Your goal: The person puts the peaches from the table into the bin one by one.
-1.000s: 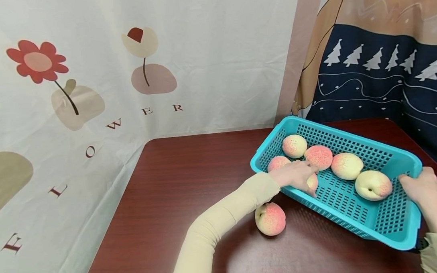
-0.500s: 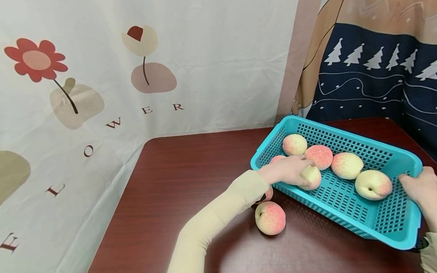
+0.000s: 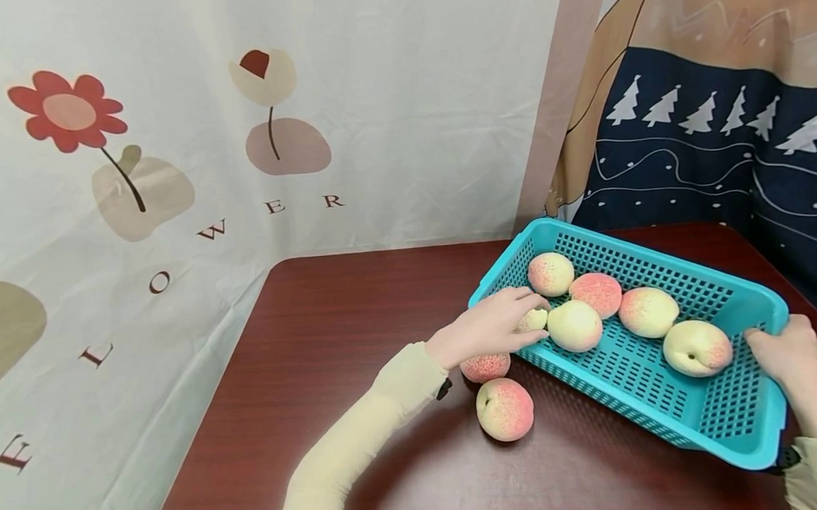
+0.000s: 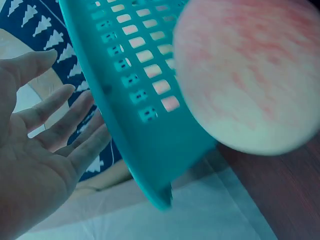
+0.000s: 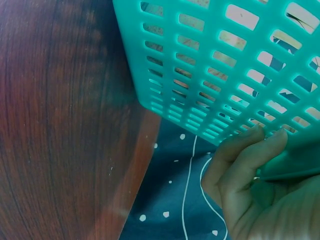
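Observation:
In the head view, a turquoise perforated plastic basket (image 3: 663,396) holds several pink and cream peaches. My right hand (image 3: 793,350) grips its right end; the right wrist view shows fingers (image 5: 255,155) curled over the rim. My left hand (image 3: 495,323) hovers at the left end, over a partly hidden peach (image 3: 534,321). The left wrist view shows that hand (image 4: 45,135) spread, with no fruit in it. Beside its fingers lies a cream peach (image 3: 575,326). Outside the basket, below my left wrist, one peach (image 3: 485,368) is partly covered and another peach (image 3: 505,409) lies in front.
The dark red-brown table (image 3: 356,309) has rounded back corners. A white cloth (image 3: 410,120) printed with flowers hangs behind it. A navy cloth (image 3: 689,155) with white trees hangs at the back right, close behind the basket.
My left hand has let go of the cream peach inside the basket and drawn back left to the basket's left end. The right hand and the basket stay in place.

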Motion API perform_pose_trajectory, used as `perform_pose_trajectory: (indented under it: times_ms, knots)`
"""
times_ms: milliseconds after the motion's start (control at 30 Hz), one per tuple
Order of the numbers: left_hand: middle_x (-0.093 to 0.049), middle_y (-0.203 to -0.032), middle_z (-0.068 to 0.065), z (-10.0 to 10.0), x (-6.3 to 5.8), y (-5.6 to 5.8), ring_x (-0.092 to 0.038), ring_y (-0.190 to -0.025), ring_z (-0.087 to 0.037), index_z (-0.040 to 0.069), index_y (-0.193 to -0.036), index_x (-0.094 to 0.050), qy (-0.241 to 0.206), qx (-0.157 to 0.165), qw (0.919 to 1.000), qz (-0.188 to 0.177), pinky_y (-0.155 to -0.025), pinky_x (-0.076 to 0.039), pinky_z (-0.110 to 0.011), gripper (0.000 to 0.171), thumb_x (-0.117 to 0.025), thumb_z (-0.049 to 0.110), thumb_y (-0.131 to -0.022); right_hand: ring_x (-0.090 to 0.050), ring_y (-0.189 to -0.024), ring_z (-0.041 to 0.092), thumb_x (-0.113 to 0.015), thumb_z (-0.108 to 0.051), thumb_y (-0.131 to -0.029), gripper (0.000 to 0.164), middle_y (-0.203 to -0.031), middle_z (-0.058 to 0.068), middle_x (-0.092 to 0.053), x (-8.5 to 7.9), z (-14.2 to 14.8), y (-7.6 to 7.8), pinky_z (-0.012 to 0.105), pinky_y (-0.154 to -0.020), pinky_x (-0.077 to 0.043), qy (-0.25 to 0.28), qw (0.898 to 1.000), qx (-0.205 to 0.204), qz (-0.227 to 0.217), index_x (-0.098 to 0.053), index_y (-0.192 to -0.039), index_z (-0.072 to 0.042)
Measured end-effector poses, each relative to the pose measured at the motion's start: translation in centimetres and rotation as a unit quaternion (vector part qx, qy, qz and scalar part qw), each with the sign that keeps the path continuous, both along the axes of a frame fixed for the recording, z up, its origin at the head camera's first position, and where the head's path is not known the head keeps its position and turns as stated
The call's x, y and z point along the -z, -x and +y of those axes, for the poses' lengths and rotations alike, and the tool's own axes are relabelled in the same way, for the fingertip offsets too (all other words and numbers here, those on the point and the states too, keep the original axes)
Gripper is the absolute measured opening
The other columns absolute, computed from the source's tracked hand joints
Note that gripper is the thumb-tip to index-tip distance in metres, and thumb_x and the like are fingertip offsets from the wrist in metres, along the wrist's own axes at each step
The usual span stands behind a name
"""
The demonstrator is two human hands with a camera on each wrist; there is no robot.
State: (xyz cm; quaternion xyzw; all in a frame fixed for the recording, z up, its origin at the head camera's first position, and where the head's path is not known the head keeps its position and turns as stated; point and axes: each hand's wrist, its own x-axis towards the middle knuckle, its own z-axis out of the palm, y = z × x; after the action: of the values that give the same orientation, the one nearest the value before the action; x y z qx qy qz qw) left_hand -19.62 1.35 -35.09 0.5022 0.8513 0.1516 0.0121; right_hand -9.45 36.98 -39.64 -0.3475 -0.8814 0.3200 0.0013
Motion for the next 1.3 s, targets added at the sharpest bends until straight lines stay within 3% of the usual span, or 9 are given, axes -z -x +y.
perform_pose_trajectory:
  times_ms: [233, 467, 633, 800, 933, 1067, 1300]
  knots:
    - [-0.065, -0.103, -0.004, -3.0, 0.6, -0.4, -0.055, -0.091, -0.012, 0.009, -0.114, -0.061, -0.048, -0.029, 0.9983, 0.016, -0.081, -0.045, -0.021, 0.031, -0.062, 0.031, -0.092, -0.057, -0.072, 0.051, -0.034, -0.012, -0.094, 0.062, -0.114, 0.048, -0.031, 0.1, 0.1, 0.1, 0.051, -0.058, -0.054, -0.004, 1.0, 0.0, -0.001, -0.007, -0.136, 0.024]
    - [-0.065, -0.112, -0.001, -5.3, 1.1, -1.1, -0.056, -0.101, -0.015, 0.011, -0.116, -0.062, -0.046, -0.074, 0.9962, -0.008, -0.086, -0.047, -0.027, 0.033, -0.061, 0.034, -0.092, -0.058, -0.067, 0.048, -0.034, -0.012, -0.093, 0.061, -0.11, 0.048, -0.032, 0.2, 0.2, 0.1, 0.043, -0.049, -0.053, -0.004, 1.0, -0.004, 0.003, -0.008, -0.135, 0.025]
    - [-0.064, -0.105, 0.0, -6.8, 1.6, -1.6, -0.056, -0.097, -0.015, 0.014, -0.114, -0.061, -0.047, -0.107, 0.9931, -0.01, -0.08, -0.048, -0.029, 0.031, -0.061, 0.035, -0.091, -0.058, -0.067, 0.048, -0.034, -0.012, -0.093, 0.061, -0.111, 0.048, -0.032, 0.2, 0.1, 0.1, 0.043, -0.048, -0.052, -0.003, 1.0, -0.003, 0.003, -0.008, -0.135, 0.024]
    - [-0.064, -0.1, -0.003, -7.9, 2.6, -1.7, -0.056, -0.092, -0.014, 0.012, -0.108, -0.063, -0.053, -0.121, 0.9912, -0.015, -0.078, -0.048, -0.03, 0.031, -0.062, 0.037, -0.09, -0.057, -0.071, 0.051, -0.034, -0.012, -0.093, 0.061, -0.112, 0.048, -0.032, 0.2, 0.2, 0.1, 0.048, -0.054, -0.054, -0.006, 1.0, -0.002, 0.003, -0.009, -0.135, 0.024]
    - [-0.065, -0.1, -0.003, -8.2, 3.4, -1.5, -0.058, -0.093, -0.016, 0.01, -0.104, -0.064, -0.057, -0.132, 0.9895, -0.013, -0.081, -0.049, -0.031, 0.032, -0.063, 0.038, -0.089, -0.056, -0.074, 0.052, -0.034, -0.013, -0.093, 0.061, -0.114, 0.048, -0.031, 0.1, 0.1, 0.1, 0.054, -0.062, -0.053, -0.006, 1.0, 0.001, 0.002, -0.008, -0.136, 0.024]
    - [-0.064, -0.103, -0.001, -8.1, 4.3, -1.2, -0.059, -0.095, -0.015, 0.012, -0.105, -0.064, -0.041, -0.157, 0.9864, -0.025, -0.081, -0.05, -0.03, 0.037, -0.061, 0.045, -0.088, -0.057, -0.072, 0.051, -0.033, -0.013, -0.094, 0.062, -0.114, 0.048, -0.03, 0.2, 0.1, 0.0, 0.052, -0.06, -0.053, 0.0, 1.0, 0.0, 0.001, -0.006, -0.136, 0.024]
    - [-0.064, -0.106, 0.001, -6.9, 5.4, -0.9, -0.061, -0.093, -0.013, 0.015, -0.116, -0.061, 0.002, -0.195, 0.9764, -0.092, -0.078, -0.05, -0.028, 0.056, -0.059, 0.061, -0.084, -0.056, -0.074, 0.052, -0.034, -0.012, -0.092, 0.061, -0.113, 0.048, -0.031, 0.1, 0.1, 0.1, 0.051, -0.059, -0.054, -0.009, 1.0, -0.001, 0.003, -0.009, -0.135, 0.024]
